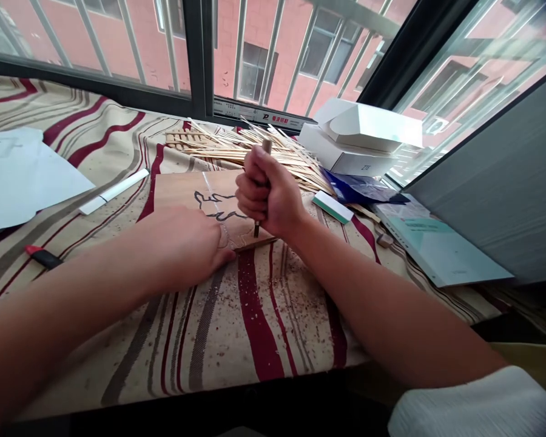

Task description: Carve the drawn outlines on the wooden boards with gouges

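A flat wooden board [177,189] with dark outlines drawn on it lies on the striped cloth. My left hand [188,246] holds it down at the near left side, its thumb by the near edge and its other fingers bent and partly hidden. My right hand [268,194] is wrapped in a fist around a carving tool [266,145] with a wooden handle. The tool stands nearly upright. Its dark tip points down at the board's near right part, where pale carved lines show.
Wood crumbs dot the striped cloth [259,321] in front. Behind the board lie many thin wooden sticks [295,159]. White boxes [359,142] and a book [437,243] are at right. Papers [22,176], a white strip [113,191] and a red-tipped dark object [44,257] lie at left.
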`<state>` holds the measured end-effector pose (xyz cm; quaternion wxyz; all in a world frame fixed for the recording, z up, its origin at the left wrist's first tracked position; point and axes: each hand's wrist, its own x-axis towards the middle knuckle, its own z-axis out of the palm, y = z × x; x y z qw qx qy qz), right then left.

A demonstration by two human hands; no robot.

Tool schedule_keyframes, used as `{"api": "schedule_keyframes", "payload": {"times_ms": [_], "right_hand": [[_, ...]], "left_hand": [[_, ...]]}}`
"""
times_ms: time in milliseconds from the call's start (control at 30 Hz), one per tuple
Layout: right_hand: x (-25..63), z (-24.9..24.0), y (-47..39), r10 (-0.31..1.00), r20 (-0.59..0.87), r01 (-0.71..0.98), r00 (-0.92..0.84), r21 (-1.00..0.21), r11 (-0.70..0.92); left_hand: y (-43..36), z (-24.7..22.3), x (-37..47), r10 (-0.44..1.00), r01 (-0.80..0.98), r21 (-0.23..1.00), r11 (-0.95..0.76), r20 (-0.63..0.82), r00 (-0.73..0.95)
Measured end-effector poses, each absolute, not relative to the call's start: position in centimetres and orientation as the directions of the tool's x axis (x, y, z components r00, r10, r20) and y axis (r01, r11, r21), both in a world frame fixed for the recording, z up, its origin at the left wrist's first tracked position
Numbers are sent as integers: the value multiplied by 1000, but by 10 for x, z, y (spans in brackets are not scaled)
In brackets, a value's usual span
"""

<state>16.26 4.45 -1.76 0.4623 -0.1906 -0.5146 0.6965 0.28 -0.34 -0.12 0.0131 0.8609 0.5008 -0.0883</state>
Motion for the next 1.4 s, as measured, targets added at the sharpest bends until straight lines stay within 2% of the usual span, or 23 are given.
{"api": "schedule_keyframes", "payload": {"times_ms": [67, 133, 300, 433, 567, 667, 733, 833, 867, 933, 1033, 1133, 1233, 1400], "right_hand": [[166, -10, 45, 857, 238, -438, -457, -899, 16], [169, -3, 45, 849, 250, -395, -465, -917, 54], [179, 6, 47, 830, 248, -201, -500, -965, 168], [191, 6, 56, 826, 150, 102, -543, -965, 243], [208, 8, 62, 831, 175, 385, -528, -823, 418], [230, 14, 60, 879, 205, 564, -431, -700, 439], [248, 15, 54, 895, 257, 595, -365, -675, 436], [273, 6, 34, 871, 330, 531, -363, -695, 484], [279, 1, 25, 865, 321, 572, -387, -652, 498], [288, -12, 5, 863, 324, 711, -388, -490, 504], [294, -24, -22, 838, 202, 772, -507, -325, 546], [299, -26, -39, 822, 134, 756, -553, -333, 563], [306, -28, -46, 860, 173, 778, -481, -368, 509], [311, -41, -49, 919, 251, 918, -303, -182, 353]], "left_hand": [[-4, 3, 5, 851, 846, -164, -507, -251, 461], [-5, 6, 6, 847, 834, -209, -511, -287, 447], [-5, 9, 6, 847, 847, -170, -504, -288, 446], [-2, 5, 6, 837, 842, -140, -520, -282, 470], [-1, 3, 8, 829, 830, -145, -539, -264, 493], [-3, 3, 8, 828, 829, -148, -540, -269, 491], [-3, 3, 8, 823, 823, -149, -548, -269, 500], [-2, 3, 8, 823, 824, -147, -548, -273, 498], [-2, 3, 8, 825, 826, -144, -544, -271, 496], [-2, 2, 9, 829, 831, -139, -538, -265, 492], [-3, 1, 10, 832, 834, -135, -535, -252, 493], [-3, 3, 9, 831, 835, -129, -534, -258, 492], [-3, 5, 8, 822, 832, -110, -543, -271, 501], [-2, 7, 5, 818, 838, -86, -539, -291, 496]]}}
